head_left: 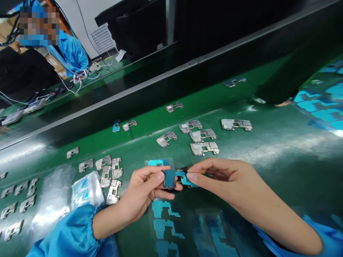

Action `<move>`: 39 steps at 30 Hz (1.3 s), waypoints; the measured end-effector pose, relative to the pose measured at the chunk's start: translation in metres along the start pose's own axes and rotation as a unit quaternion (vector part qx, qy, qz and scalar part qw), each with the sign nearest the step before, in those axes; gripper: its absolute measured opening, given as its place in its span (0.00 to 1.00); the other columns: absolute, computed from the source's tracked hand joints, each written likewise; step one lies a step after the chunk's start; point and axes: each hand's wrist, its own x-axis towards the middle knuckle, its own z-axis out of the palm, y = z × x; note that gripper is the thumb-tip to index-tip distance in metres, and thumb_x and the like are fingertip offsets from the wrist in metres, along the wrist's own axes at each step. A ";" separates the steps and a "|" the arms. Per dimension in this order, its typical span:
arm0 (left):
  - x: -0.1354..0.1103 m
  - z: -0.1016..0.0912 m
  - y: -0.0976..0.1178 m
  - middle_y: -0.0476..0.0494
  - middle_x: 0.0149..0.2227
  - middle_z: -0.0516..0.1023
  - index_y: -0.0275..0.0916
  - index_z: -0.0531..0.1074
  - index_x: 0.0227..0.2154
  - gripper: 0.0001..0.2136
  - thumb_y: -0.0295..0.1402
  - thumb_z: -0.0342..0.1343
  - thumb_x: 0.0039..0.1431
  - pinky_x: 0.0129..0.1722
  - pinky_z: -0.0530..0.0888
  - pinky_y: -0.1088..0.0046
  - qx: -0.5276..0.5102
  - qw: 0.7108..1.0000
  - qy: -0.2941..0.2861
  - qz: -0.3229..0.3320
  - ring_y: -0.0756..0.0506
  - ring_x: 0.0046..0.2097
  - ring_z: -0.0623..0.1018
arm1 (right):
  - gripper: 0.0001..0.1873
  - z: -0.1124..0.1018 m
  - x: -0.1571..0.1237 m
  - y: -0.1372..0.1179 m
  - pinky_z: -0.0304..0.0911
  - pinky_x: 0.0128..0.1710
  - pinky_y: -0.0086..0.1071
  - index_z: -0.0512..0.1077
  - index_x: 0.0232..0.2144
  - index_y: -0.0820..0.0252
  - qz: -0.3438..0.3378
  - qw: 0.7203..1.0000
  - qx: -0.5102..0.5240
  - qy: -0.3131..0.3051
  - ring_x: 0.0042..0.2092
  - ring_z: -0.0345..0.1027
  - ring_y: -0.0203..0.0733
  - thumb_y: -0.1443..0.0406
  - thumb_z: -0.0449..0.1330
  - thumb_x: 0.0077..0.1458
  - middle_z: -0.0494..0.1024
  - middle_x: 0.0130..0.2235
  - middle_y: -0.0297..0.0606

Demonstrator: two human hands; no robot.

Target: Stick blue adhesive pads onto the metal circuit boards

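Observation:
Between my two hands is a small circuit board with blue film on its upper face. My left hand grips the board's left end, thumb on top and fingers beneath. The thumb and fingers of my right hand pinch its right end, where the blue film shows between the hands. Under them, a clear sheet carrying blue die-cut stickers runs down the bench. Several bare circuit boards lie just beyond my right hand. My fingertips hide part of the held board.
More boards lie left of my left hand, beside a clear plastic bag with blue pieces inside. Blue sticker sheets sit at far right. A reflective dark panel borders the green bench. A person in blue is beyond it.

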 end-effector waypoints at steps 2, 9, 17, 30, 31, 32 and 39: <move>-0.001 0.002 -0.001 0.38 0.35 0.85 0.33 0.77 0.45 0.13 0.37 0.64 0.62 0.32 0.83 0.77 0.056 0.998 0.032 0.018 0.44 0.36 0.85 | 0.14 0.003 -0.001 -0.002 0.66 0.24 0.31 0.81 0.27 0.54 -0.002 1.000 -0.002 0.006 0.28 0.73 0.42 0.51 0.67 0.51 0.82 0.28 0.38; -0.004 0.011 -0.004 0.45 0.27 0.82 0.35 0.74 0.36 0.15 0.37 0.71 0.52 0.28 0.83 0.77 0.126 0.984 0.106 0.074 0.46 0.30 0.84 | 0.08 0.020 -0.007 -0.009 0.69 0.25 0.29 0.76 0.24 0.54 -0.020 0.999 -0.019 0.036 0.27 0.74 0.40 0.58 0.63 0.51 0.80 0.26 0.35; -0.005 0.010 -0.009 0.48 0.25 0.76 0.37 0.69 0.28 0.13 0.34 0.70 0.53 0.19 0.77 0.80 0.124 0.983 0.097 0.098 0.48 0.29 0.80 | 0.08 0.027 -0.011 -0.001 0.68 0.27 0.30 0.75 0.26 0.53 -0.039 0.997 -0.056 0.032 0.28 0.74 0.40 0.59 0.63 0.55 0.79 0.26 0.34; -0.004 0.015 -0.009 0.49 0.31 0.74 0.37 0.75 0.41 0.16 0.38 0.69 0.53 0.23 0.79 0.76 0.146 0.981 0.095 0.088 0.49 0.29 0.78 | 0.08 0.041 -0.006 0.008 0.60 0.23 0.29 0.70 0.26 0.55 -0.050 0.997 -0.025 0.056 0.23 0.63 0.36 0.59 0.62 0.54 0.67 0.21 0.29; -0.003 0.014 -0.009 0.49 0.31 0.74 0.36 0.76 0.42 0.16 0.39 0.68 0.54 0.24 0.79 0.76 0.156 0.980 0.090 0.084 0.50 0.29 0.77 | 0.09 0.042 -0.005 0.009 0.60 0.23 0.29 0.70 0.25 0.55 -0.049 0.997 -0.019 0.053 0.23 0.62 0.36 0.59 0.62 0.53 0.66 0.21 0.29; -0.003 0.012 -0.010 0.49 0.30 0.74 0.36 0.77 0.41 0.16 0.41 0.67 0.55 0.25 0.78 0.76 0.166 0.980 0.081 0.079 0.50 0.27 0.76 | 0.10 0.044 -0.005 0.009 0.59 0.23 0.30 0.69 0.25 0.55 -0.046 0.998 -0.013 0.049 0.23 0.62 0.36 0.58 0.62 0.53 0.65 0.21 0.29; 0.001 0.002 -0.007 0.52 0.21 0.72 0.36 0.74 0.34 0.17 0.46 0.66 0.54 0.22 0.67 0.78 0.212 0.975 0.051 0.044 0.52 0.19 0.70 | 0.17 0.044 -0.001 0.009 0.63 0.31 0.33 0.70 0.37 0.56 -0.026 0.991 0.129 0.034 0.28 0.66 0.41 0.49 0.58 0.61 0.64 0.22 0.28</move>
